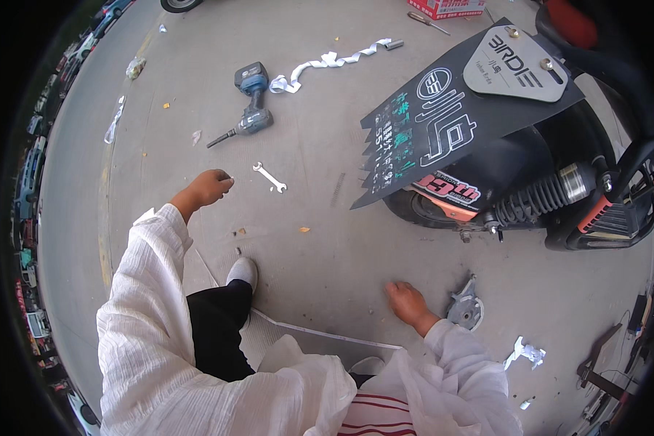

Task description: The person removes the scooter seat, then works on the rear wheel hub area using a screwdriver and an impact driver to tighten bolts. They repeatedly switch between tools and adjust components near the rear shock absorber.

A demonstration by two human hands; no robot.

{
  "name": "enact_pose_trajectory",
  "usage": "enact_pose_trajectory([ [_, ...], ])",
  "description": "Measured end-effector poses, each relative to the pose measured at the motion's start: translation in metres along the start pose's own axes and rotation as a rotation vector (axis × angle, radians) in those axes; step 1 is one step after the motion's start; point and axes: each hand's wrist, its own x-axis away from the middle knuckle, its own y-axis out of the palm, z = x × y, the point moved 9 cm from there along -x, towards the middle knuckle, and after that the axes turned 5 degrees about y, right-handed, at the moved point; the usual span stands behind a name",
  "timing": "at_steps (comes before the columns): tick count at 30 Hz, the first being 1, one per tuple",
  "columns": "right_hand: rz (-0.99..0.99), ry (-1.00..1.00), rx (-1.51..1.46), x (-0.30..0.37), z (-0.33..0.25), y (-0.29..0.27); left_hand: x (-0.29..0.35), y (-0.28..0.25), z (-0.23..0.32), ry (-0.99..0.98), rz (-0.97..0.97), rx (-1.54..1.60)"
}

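Note:
My left hand (208, 187) is held out over the pavement with its fingers pinched together. A small pale bit shows at its fingertips, too small to name. Closest to it is a silver open-ended wrench (270, 177) lying flat. Beyond the wrench lies a blue and black cordless impact driver (253, 109) with a long socket bit. My right hand (409, 302) hangs low with its fingers curled, and whatever may be in them is hidden. Just right of it rests a grey metal brake drum plate (465, 308) with a lever, apart from the hand.
A scooter (530, 160) stands at the right, its black mudflap (421, 123) jutting out. A white strip (327, 61), a screwdriver (427, 23) and a red box (450, 7) lie beyond. Crumpled white paper (525, 353) and dark metal parts (603, 370) are at lower right.

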Motion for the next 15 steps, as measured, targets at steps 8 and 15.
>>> enact_pose_trajectory([
  [8,0.015,0.216,-0.14,-0.062,-0.054,-0.007,-0.128,0.05,0.031,0.338,-0.006,-0.361],
  [15,0.137,0.491,-0.319,-0.125,-0.092,0.003,-0.215,0.056,0.085,0.525,0.321,-0.105],
])
